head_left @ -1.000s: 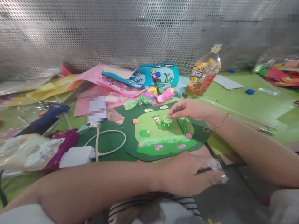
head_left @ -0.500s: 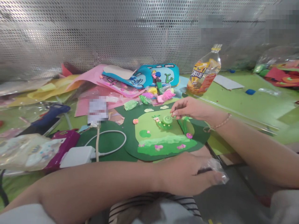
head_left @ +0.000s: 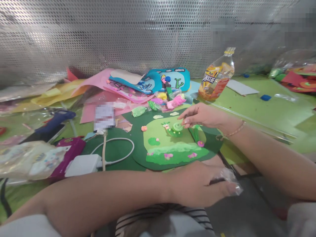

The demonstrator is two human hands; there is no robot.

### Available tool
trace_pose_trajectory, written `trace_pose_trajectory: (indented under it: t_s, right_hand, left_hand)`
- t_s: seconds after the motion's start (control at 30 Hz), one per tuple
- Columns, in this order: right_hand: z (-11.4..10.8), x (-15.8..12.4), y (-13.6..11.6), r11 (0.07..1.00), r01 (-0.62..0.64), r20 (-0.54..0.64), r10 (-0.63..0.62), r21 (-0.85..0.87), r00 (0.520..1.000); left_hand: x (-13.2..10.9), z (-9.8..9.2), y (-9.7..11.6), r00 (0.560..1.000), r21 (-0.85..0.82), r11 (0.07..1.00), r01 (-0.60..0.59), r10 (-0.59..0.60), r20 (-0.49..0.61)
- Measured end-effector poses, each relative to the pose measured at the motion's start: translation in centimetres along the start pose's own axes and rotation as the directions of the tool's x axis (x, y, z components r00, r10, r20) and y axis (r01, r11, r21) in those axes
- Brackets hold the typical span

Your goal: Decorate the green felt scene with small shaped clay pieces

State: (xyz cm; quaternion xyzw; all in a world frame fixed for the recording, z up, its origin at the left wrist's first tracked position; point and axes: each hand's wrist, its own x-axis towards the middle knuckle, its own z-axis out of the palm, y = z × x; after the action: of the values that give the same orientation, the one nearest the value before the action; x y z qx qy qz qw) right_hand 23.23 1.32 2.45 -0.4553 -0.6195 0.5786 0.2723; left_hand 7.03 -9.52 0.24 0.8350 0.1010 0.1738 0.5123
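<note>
Snail of green clay, as seen from the head view, is laid on the light green panel of a dark green card, a little to the right of the panel's middle. Its long axis is set roughly left to right, with the pale head pointed left and the coiled shell carried on the right part of the body. By the right hand, which is much the nearer of the two, the shell is approached from the right and far side, so that the snail lies just left of and slightly nearer than the fingertips. Thumb and forefinger are held bent and close together at the shell's right edge; whether the shell is pinched, or only brushed, cannot be told. The left hand is kept at the near side, beyond the card's near edge and well apart from the snail, with a piece of clear plastic gripped between thumb and curled fingers. To the right of the snail, a green stem with a pink flower is placed; on the far side, a small cloud is seen.
</note>
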Motion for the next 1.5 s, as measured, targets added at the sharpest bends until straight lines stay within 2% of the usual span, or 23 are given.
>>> trace_pose_trajectory:
  t_s: [0.27,0.67,1.23,1.5]
  right_hand:
    - [0.1,0.14,0.44,0.999,-0.007,0.005,0.007,0.046,1.0]
    - [0.18,-0.07,-0.5,0.987,0.083,-0.02,-0.086,-0.138,0.996]
    - [0.08,0.19,0.29,0.999,-0.003,0.034,0.002,0.042,0.999]
    - [-0.09,0.31,0.27,1.0,0.016,0.016,-0.017,0.024,1.0]
  left_hand:
    - [-0.07,0.01,0.14,1.0,-0.02,1.0,-0.004,0.004,-0.007]
    - [-0.01,-0.01,0.05,1.0,0.008,1.0,0.006,-0.006,0.008]
    - [-0.01,0.02,0.02,0.999,0.055,0.998,0.014,-0.016,0.029]
    - [-0.07,0.18,-0.23,0.999,0.04,0.999,-0.035,0.035,-0.003]
